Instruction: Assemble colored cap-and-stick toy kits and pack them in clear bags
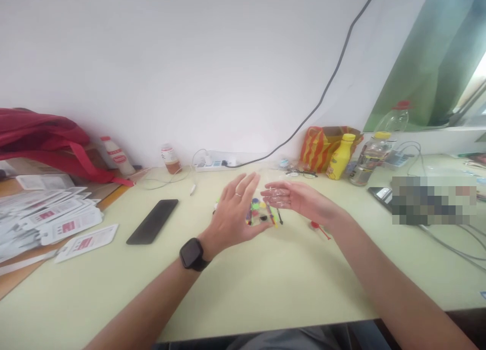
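My left hand hovers above the table, open, with its fingers stretched forward and its thumb apart. A ring and a black watch are on that arm. Facing it, my right hand has shiny clear plastic film, seemingly a clear plastic bag, across its fingers. How the thumb grips the film is hard to make out. Between and below both hands lie several small colourful pieces, partly covered by my left hand; whether they are inside the film I cannot tell. A small red piece lies below my right wrist.
A black phone lies on the left, near piled white cards and a red bag. Along the wall stand a power strip, a drink bottle, a striped bag and a yellow bottle. Cables run at right.
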Demonstrator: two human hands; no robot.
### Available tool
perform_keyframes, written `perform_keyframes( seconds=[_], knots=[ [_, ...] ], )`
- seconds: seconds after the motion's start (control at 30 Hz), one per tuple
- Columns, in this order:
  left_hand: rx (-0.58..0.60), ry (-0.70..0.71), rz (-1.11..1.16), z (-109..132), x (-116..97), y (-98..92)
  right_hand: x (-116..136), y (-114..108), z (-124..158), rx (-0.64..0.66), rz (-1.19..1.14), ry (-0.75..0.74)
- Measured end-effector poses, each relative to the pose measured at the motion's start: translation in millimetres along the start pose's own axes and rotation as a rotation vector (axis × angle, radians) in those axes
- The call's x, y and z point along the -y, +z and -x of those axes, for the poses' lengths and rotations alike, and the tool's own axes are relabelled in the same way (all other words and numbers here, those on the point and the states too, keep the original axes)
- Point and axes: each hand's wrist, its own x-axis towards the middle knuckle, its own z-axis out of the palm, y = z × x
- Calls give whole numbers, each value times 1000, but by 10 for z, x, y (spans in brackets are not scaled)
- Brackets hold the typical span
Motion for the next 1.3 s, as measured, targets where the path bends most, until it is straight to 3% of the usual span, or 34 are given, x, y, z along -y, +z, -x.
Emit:
perform_keyframes(
  seconds=[0.1, 0.17, 0.3, 0.37, 0.43, 0.53, 0.63, 0.7, 0.83, 1.0, 1.07, 1.3],
  knots=[
    [69, 10, -95, -123, -103, 87, 71, 68, -27, -18, 74, -6],
    [104, -16, -117, -167, -73, 148, 163, 44, -20, -143, 216, -47],
    [135, -116, -49, -118, 114, 184, 382, -231, 69, -481, 688, -185],
    [164, -185, 77, -64, 203, 155, 426, -427, 125, -531, 996, -123],
    [234, -262, 257, -30, 263, 107, 387, -594, 164, -385, 1212, 68],
    [340, -367, 519, -29, 299, 22, 224, -727, 181, -124, 1278, 343],
    [391, -419, 719, -55, 312, -43, 100, -731, 183, -44, 1215, 498],
    [415, -437, 830, -66, 329, -71, 108, -700, 201, -11, 1129, 517],
    [497, -485, 1029, -70, 382, -120, 294, -645, 287, -89, 932, 291],
    [636, -468, 1204, -75, 412, -160, 444, -637, 335, -494, 681, -223],
    [712, -433, 1265, -80, 398, -161, 427, -627, 309, -566, 630, -335],
    [799, -454, 1396, -113, 301, -177, 314, -389, 201, -420, 744, -324]
  ],
)
